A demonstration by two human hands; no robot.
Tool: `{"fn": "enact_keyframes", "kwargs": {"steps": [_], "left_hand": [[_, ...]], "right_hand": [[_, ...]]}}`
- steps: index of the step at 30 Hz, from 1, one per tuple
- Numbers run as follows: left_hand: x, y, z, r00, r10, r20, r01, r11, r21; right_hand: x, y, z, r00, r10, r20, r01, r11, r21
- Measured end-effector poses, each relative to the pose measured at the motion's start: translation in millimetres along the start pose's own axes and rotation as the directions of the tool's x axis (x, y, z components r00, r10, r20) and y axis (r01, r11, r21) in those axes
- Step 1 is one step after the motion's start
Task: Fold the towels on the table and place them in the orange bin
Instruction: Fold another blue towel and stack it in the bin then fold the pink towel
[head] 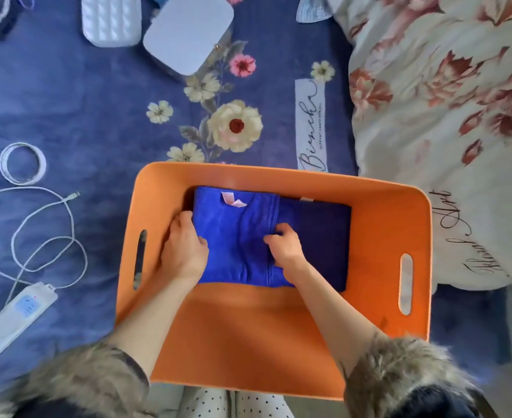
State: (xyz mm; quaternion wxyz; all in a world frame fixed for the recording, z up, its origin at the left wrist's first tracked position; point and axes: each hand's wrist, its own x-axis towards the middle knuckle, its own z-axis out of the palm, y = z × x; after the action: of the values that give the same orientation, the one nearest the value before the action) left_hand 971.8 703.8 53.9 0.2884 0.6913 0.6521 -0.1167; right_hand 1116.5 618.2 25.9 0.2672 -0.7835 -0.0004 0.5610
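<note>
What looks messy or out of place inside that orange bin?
Mostly tidy. The bright blue towel in the orange bin lies partly over a darker blue towel, its surface bunched into a ridge between the left hand and right hand, and its pink tag sticks out.

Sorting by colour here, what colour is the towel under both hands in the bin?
Bright royal blue towel, overlapping a darker navy one; head view.

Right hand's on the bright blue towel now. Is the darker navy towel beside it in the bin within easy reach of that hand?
Probably yes. The right hand grips the bright blue towel at its right edge, right where the navy towel begins. Nothing lies on the navy towel, and the orange bin is open-topped.
</note>
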Motion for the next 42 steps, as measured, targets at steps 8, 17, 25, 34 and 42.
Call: {"fn": "enact_keyframes", "kwargs": {"steps": [8, 17, 25, 34, 42], "left_hand": [[-13.3, 5.9, -5.1, 0.996, 0.036, -0.078, -0.027, 0.993, 0.117], [-3.0, -19.0, 10.9, 0.852, 0.51, 0.122, -0.509, 0.749, 0.423], [19.0, -17.8, 26.3, 0.877, 0.338, 0.34, -0.479, 0.579, 0.66], [7.6, -13.9, 5.3, 0.864, 0.314, 0.393, -0.492, 0.692, 0.529], [-63.2, 7.1, -57.2, 0.866, 0.448, 0.223, -0.498, 0.816, 0.292]], "right_hand": [[-3.0, -4.7, 4.1, 1.0, -0.022, 0.012, 0.023, 0.997, -0.076], [-22.2, 24.6, 2.7, 0.68, -0.726, 0.099, 0.434, 0.29, -0.853], [21.2, 7.1, -11.7, 0.776, -0.465, 0.427, 0.428, -0.11, -0.897], [-0.9, -3.4, -21.3, 0.815, -0.436, 0.383, 0.455, 0.07, -0.888], [-105.2, -22.9, -63.8, 0.885, -0.455, 0.097, 0.332, 0.471, -0.818]]}}
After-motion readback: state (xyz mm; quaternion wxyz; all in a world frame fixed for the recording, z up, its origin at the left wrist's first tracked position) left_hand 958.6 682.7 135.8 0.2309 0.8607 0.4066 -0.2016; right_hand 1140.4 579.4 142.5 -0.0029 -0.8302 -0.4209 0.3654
